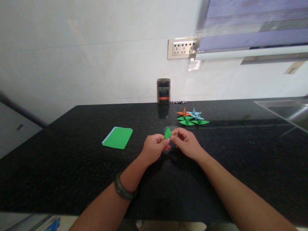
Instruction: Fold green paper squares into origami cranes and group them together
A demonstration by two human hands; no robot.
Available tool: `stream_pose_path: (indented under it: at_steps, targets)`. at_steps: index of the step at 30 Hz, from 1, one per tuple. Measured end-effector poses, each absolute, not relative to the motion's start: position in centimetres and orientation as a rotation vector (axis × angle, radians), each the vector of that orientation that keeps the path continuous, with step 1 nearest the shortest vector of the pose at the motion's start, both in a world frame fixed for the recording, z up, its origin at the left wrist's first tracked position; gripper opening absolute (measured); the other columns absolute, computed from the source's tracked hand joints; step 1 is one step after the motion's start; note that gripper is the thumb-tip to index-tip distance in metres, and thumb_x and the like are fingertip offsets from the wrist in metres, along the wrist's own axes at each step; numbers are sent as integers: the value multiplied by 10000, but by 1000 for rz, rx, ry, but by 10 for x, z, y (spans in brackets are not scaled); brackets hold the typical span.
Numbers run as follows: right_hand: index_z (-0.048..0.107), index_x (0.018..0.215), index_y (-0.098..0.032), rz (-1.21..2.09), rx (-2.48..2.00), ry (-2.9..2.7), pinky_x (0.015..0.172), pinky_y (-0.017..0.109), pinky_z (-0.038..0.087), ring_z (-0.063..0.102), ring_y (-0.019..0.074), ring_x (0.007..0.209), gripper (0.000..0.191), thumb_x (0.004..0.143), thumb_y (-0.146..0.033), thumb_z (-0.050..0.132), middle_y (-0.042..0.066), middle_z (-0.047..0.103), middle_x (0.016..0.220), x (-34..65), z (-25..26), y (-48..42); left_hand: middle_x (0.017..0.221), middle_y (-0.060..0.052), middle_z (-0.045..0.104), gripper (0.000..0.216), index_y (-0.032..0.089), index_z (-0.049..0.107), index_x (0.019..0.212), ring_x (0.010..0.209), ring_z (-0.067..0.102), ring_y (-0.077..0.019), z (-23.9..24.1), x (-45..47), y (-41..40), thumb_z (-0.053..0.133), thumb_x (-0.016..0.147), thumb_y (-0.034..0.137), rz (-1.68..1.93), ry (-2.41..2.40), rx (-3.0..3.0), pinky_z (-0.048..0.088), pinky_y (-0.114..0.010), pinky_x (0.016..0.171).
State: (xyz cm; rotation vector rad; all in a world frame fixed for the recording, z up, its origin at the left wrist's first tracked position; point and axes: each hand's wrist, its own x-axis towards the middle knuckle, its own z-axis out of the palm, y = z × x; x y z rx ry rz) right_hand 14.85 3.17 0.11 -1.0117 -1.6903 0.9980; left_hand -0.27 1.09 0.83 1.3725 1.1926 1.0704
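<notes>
A small folded green paper piece [167,132] is held just above the black countertop [72,154] between both hands. My left hand [154,148] pinches its lower left side, fingers curled. My right hand [186,142] pinches its right edge with thumb and forefinger. A dark bangle sits on my left wrist.
A stack of green paper sheets [117,137] lies to the left of my hands. Several finished folded paper cranes [192,118], green, orange and blue, stand behind them. A small dark box [164,90] leans at the wall, a socket strip [184,48] above it. A metal sink [286,112] is at far right.
</notes>
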Motion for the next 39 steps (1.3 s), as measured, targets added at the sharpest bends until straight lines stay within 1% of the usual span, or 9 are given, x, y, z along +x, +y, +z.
stream_pose_path:
  at_steps: [4,8,11,15,19,27,29,33,39]
  targets:
    - [599,952,-183,672,-938,-1738,540,242,423,520,117,626,207,754,-241,594,20,560,767,147,4,29,522,-21,608,243,143,582,562,480,544,-114,5,-5,12,583,723,323,1078,1292,1558,405,-221,480]
    - [642,854,-192,482,-897,-1786,562,254,435,542,132,674,102,771,-202,583,37,590,782,147,7,28,508,-21,594,274,144,583,558,466,525,-115,3,-7,13,564,738,349,1054,1355,1638,373,-220,461]
    - [631,774,-185,534,-933,-1750,553,251,433,536,126,643,39,757,-205,602,29,592,748,147,4,30,508,-16,587,279,147,577,561,460,513,-111,2,-7,13,559,741,359,1036,1341,1649,357,-216,450]
    - [614,882,-175,684,-1010,-1645,498,238,414,506,112,580,179,718,-236,648,22,585,751,148,0,33,512,-10,583,280,148,580,573,462,504,-106,0,-7,14,553,748,365,1026,1299,1682,355,-214,458]
    - [630,754,-179,638,-948,-1691,568,251,432,543,132,662,42,732,-214,632,26,589,732,149,1,33,515,-12,590,275,149,580,569,460,504,-105,-1,-8,14,555,745,358,1021,1328,1677,352,-213,454]
    - [627,707,-181,821,-872,-1805,573,257,413,508,122,637,50,708,-218,661,6,557,708,153,5,34,528,-12,604,240,151,594,572,483,524,-109,-2,-9,16,555,731,326,960,1350,1794,369,-210,463]
    - [651,714,-192,792,-822,-1830,598,265,414,509,125,658,7,720,-195,652,5,547,704,153,5,35,534,-11,607,218,150,599,583,486,534,-109,-1,-9,16,570,717,319,964,1315,1731,388,-211,469]
    - [689,740,-227,722,-718,-1831,602,266,417,517,125,691,60,735,-185,647,8,527,728,154,5,35,518,-3,603,162,141,597,602,465,545,-101,5,-8,15,629,660,288,992,1217,1409,431,-214,481]
    - [713,789,-265,637,-659,-1966,576,251,407,503,114,680,132,761,-174,620,5,487,749,154,9,30,507,-6,606,136,119,606,589,441,532,-75,12,-9,15,651,624,243,1013,1118,1097,421,-193,473]
